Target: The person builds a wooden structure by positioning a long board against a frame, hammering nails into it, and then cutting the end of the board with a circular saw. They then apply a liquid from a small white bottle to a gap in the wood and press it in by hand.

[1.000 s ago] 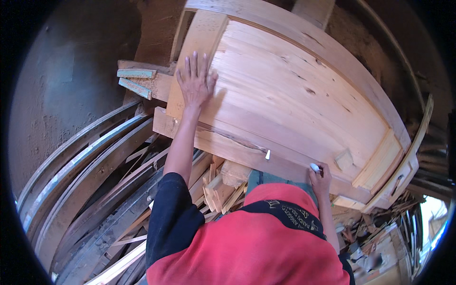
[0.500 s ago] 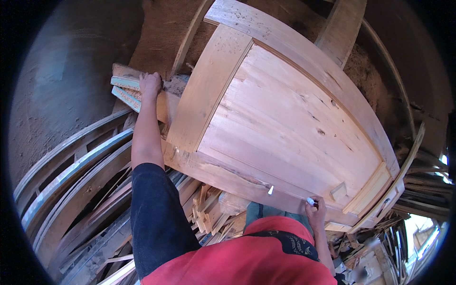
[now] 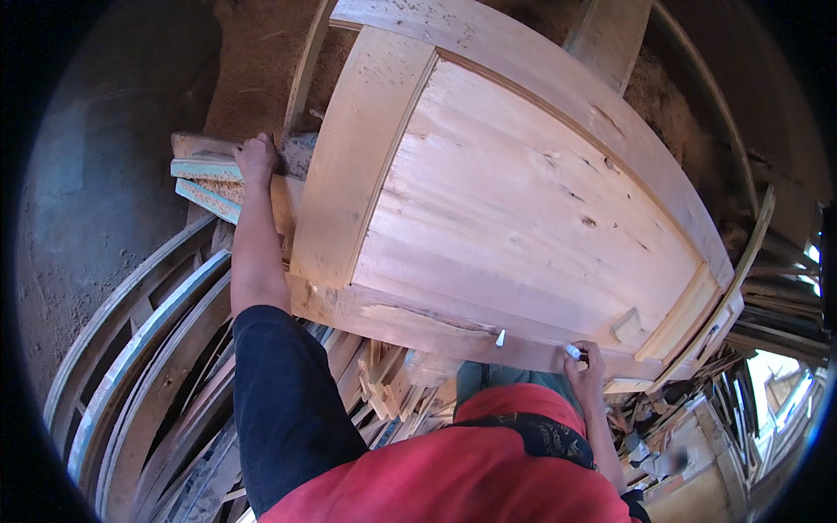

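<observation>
A pale wooden panelled door [image 3: 514,192] lies flat in front of me, with knots in its panel and dark grain along its near rail. At the near right edge my right hand [image 3: 588,368] is closed around a small white bottle [image 3: 573,351]. To the left of it, a white cone-shaped cap [image 3: 500,337] stands on the near rail. My left hand [image 3: 256,159] reaches past the door's left end, its fingers curled by some boards; what they hold is hidden. Dusty boards with light-blue edges [image 3: 207,171] lie beside that hand.
A small wood block [image 3: 625,326] rests on the panel near its right end. Curved wooden frames [image 3: 144,327] lean at the lower left. Offcuts [image 3: 384,383] lie below the near rail. A plank [image 3: 610,44] and sawdust are beyond the door.
The view has shifted slightly, so the door and boards sit further left. My left hand stays by the boards, and my right hand still holds the white bottle at the near edge.
</observation>
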`<state>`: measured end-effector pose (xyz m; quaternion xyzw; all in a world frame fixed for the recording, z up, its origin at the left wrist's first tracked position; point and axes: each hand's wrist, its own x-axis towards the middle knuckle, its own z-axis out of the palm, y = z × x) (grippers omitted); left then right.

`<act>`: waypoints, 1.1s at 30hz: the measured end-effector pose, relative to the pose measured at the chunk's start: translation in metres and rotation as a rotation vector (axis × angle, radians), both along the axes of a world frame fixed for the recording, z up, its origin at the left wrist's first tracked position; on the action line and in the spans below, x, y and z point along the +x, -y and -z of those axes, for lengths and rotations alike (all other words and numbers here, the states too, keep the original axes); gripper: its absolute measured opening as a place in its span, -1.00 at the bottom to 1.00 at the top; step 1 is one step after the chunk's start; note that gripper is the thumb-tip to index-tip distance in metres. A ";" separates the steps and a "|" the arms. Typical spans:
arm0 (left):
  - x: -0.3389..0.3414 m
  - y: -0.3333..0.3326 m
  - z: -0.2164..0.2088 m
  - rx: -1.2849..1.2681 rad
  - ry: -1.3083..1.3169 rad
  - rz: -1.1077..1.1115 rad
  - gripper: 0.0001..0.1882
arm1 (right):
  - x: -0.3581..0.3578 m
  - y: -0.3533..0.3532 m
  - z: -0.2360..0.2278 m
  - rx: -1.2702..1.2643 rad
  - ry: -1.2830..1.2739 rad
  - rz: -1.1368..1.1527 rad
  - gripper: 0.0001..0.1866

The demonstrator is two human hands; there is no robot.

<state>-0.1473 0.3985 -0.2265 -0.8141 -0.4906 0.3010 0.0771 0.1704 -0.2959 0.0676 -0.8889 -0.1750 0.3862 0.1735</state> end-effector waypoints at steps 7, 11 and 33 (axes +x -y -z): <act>0.070 0.089 -0.124 0.044 1.163 -0.202 -0.82 | -0.011 0.017 0.000 0.020 0.044 0.037 -0.77; 0.109 0.167 -0.185 0.087 1.290 0.165 -0.86 | -0.016 0.027 0.000 0.075 0.050 0.005 -0.77; 0.087 0.266 -0.161 0.085 0.576 0.424 -0.28 | -0.026 0.103 0.023 0.238 0.115 0.047 -0.78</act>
